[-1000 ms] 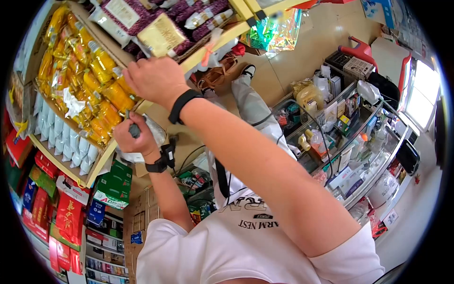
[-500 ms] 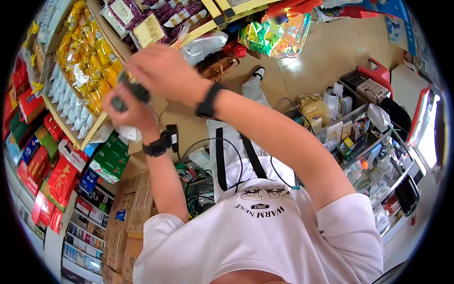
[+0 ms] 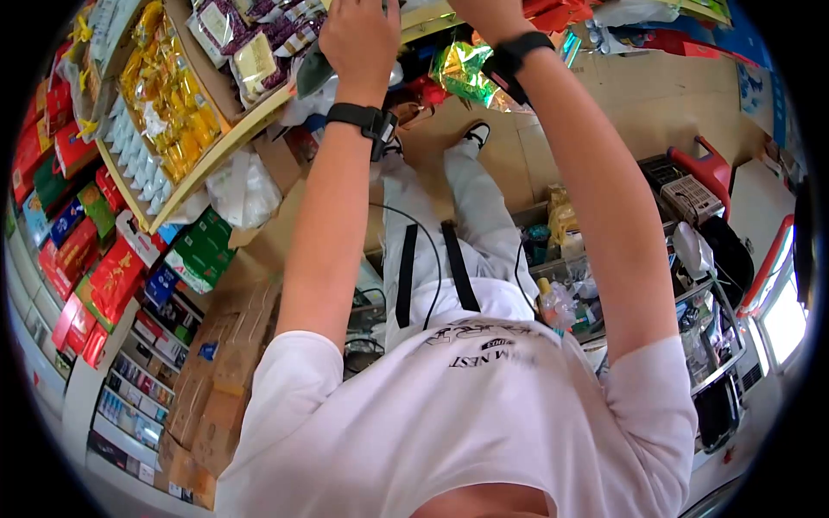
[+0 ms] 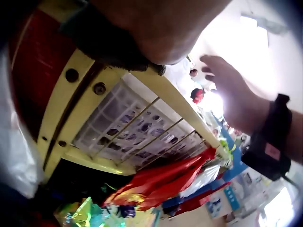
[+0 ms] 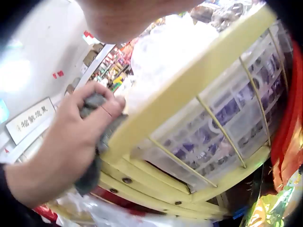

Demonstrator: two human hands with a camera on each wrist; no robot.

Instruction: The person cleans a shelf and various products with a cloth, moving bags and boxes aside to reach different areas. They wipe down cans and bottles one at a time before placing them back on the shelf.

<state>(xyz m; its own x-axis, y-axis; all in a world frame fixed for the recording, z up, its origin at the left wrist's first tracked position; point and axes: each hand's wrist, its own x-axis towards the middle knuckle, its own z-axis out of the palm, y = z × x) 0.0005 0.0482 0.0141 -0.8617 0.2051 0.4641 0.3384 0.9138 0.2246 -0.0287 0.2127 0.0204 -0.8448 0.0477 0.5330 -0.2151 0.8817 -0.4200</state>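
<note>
At the top of the head view, my left hand is beside a dark grey cloth. The right wrist view shows the left hand gripping that cloth in curled fingers at the corner of a yellow rack rail. In the left wrist view, the cloth hangs by the rack's frame. My right hand is partly cut off by the head view's top edge. The left wrist view shows the right hand with loosely extended fingers above the far side of the rack, holding nothing visible.
Yellow packets and purple bean bags fill the shelf at upper left. Red bags and shiny foil hang below the rack. Cardboard boxes stand lower left; a glass counter is on the right.
Both hands have moved right and forward, away from the yellow packets. They have separated, the right hand farther to the right. The cloth has travelled with the left hand.
</note>
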